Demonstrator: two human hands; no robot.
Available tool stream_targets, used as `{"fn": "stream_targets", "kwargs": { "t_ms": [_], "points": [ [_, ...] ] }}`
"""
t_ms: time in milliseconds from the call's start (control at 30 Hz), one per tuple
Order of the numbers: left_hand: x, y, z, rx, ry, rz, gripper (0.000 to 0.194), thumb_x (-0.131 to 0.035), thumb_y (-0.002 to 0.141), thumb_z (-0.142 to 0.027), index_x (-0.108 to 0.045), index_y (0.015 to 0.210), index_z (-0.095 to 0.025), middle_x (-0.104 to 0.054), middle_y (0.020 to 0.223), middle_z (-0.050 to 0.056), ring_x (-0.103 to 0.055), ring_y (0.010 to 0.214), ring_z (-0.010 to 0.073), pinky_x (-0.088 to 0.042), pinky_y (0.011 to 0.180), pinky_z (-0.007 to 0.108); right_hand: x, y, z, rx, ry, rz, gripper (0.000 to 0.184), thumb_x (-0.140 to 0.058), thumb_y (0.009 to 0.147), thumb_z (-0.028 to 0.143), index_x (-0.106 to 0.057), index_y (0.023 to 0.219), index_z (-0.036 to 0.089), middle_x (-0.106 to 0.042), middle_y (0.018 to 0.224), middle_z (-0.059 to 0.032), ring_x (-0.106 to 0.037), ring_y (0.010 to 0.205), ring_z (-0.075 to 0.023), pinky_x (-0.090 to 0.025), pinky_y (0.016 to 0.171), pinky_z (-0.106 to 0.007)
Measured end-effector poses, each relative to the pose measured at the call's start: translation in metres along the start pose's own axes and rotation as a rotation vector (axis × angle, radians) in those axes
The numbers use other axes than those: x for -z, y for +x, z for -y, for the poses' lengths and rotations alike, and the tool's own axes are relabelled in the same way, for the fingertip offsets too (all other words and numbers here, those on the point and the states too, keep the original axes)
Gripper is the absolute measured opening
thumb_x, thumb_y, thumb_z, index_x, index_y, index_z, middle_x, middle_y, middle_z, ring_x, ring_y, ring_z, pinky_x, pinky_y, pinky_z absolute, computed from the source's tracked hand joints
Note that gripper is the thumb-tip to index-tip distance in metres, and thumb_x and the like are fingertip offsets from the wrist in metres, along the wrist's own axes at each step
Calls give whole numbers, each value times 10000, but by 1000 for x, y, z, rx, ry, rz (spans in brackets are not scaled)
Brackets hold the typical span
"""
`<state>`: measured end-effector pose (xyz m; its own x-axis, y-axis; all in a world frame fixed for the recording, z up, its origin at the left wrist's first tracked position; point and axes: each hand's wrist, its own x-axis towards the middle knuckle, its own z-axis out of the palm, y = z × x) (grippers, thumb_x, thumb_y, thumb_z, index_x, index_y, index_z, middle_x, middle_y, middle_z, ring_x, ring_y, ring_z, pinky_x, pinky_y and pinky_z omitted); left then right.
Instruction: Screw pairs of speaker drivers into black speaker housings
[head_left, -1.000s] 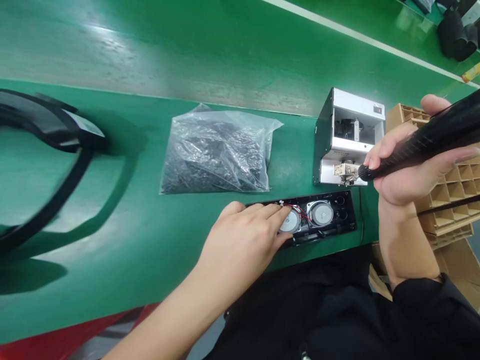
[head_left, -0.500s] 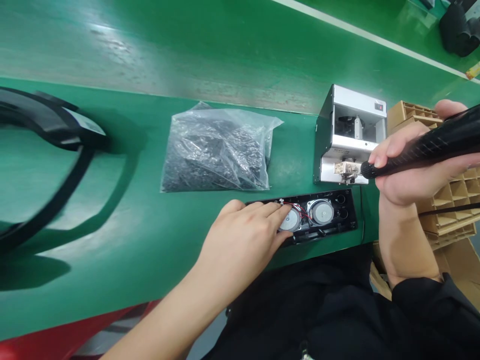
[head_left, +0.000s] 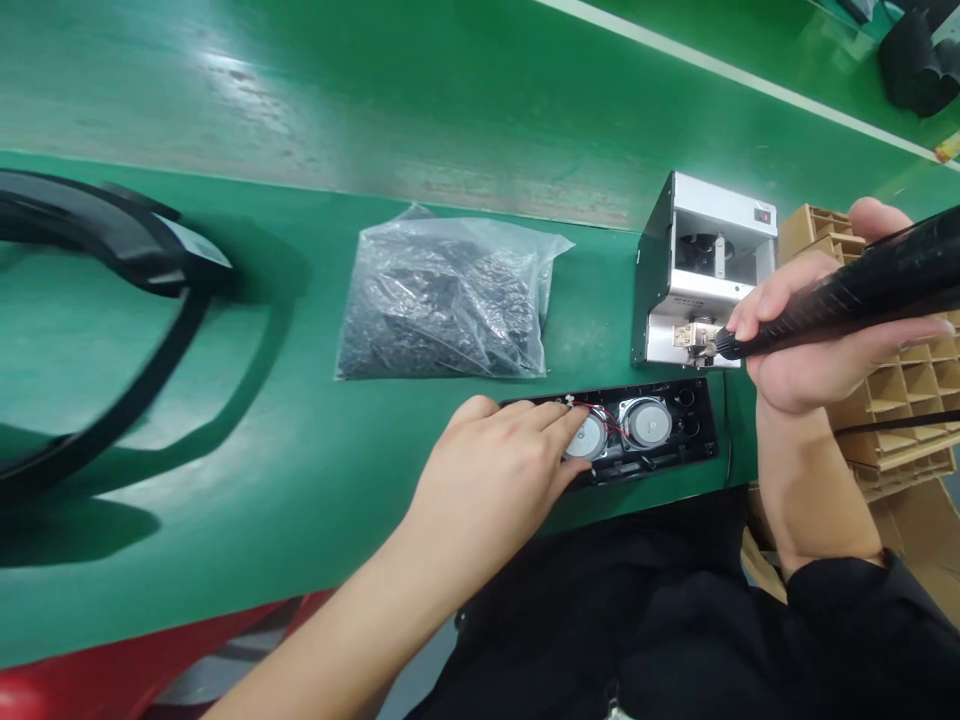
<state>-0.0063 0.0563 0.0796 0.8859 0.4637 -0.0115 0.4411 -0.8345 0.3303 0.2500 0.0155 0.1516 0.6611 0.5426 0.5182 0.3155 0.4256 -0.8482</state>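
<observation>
My left hand [head_left: 499, 460] is closed over the left end of a long black speaker housing [head_left: 701, 448], its fingers and thumb gripping across the width. Inside the housing sit two round grey speakers [head_left: 646, 424] joined by thin red and black wires; my fingers partly cover the left one. My right hand [head_left: 806, 340] is wrapped around a black electric screwdriver [head_left: 847, 300]. The tool's front end meets the metal outlet of a silver and black screw feeder [head_left: 705, 285]; the bit itself is hard to make out there.
A clear plastic bag of dark parts [head_left: 446, 310] lies on the green table [head_left: 315, 480] beyond my left hand. A black curved frame [head_left: 112, 250] stands at the far left. Divided cardboard trays [head_left: 900, 400] are stacked at the right, past the table's edge.
The screwdriver's front end has come slightly left, closer to the feeder's outlet. My left hand keeps its grip on the housing. The whole view has shifted a little.
</observation>
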Motion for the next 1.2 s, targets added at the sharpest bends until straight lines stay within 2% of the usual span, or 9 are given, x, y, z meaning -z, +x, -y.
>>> {"fn": "stream_targets", "kwargs": {
  "t_ms": [100, 267, 433, 633, 933, 1033, 1200],
  "points": [
    [1, 1, -1, -8, 17, -1, 361, -657, 1038, -268, -788, 1359, -167, -835, 1300, 150, -801, 1076, 359, -476, 803, 469, -1, -3, -1, 106, 16, -30, 814, -294, 916, 991, -678, 1184, 324, -526, 544, 89, -428, 306, -130, -364, 324, -278],
    [3, 2, -2, -6, 21, 9, 374, -662, 1033, -262, -781, 1376, -170, -837, 1299, 143, -806, 1033, 351, -477, 797, 473, 0, -2, -3, 141, 38, -35, 843, -273, 915, 992, -714, 1178, 324, -545, 558, 71, -418, 303, -124, -358, 300, -273],
    [2, 2, -1, -2, 4, 8, 371, -689, 1017, -262, -789, 1363, -177, -840, 1278, 144, -805, 1023, 357, -469, 793, 463, 2, 1, 2, 149, 41, -52, 844, -264, 900, 1004, -705, 1147, 328, -524, 558, 68, -443, 308, -138, -367, 286, -274],
    [3, 2, -1, 5, 19, 22, 380, -672, 1022, -271, -786, 1373, -181, -844, 1263, 141, -803, 1007, 345, -473, 804, 460, 4, 2, -2, 114, 115, -3, 763, -352, 937, 958, -660, 1120, 284, -577, 539, 88, -458, 306, -128, -388, 299, -262],
    [2, 1, 0, 23, -33, 13, 363, -651, 1034, -302, -797, 1353, -208, -844, 1260, 144, -804, 1009, 343, -479, 803, 444, 4, 2, -5, 78, 88, 51, 703, -397, 945, 934, -628, 1056, 279, -583, 545, 84, -502, 349, -134, -414, 330, -255],
    [2, 1, 0, 17, -6, 17, 375, -656, 1033, -299, -790, 1368, -196, -843, 1266, 144, -802, 1012, 347, -470, 801, 448, 3, 4, -5, 70, 84, 64, 722, -404, 936, 942, -638, 1108, 282, -580, 554, 86, -500, 352, -131, -410, 335, -252],
    [1, 1, -1, 12, 13, 18, 375, -666, 1033, -290, -788, 1372, -186, -835, 1296, 146, -799, 1049, 353, -463, 794, 450, 1, 5, -4, 57, 50, 9, 776, -347, 948, 944, -644, 1202, 273, -559, 549, 93, -469, 332, -137, -367, 318, -274]
  ]
}}
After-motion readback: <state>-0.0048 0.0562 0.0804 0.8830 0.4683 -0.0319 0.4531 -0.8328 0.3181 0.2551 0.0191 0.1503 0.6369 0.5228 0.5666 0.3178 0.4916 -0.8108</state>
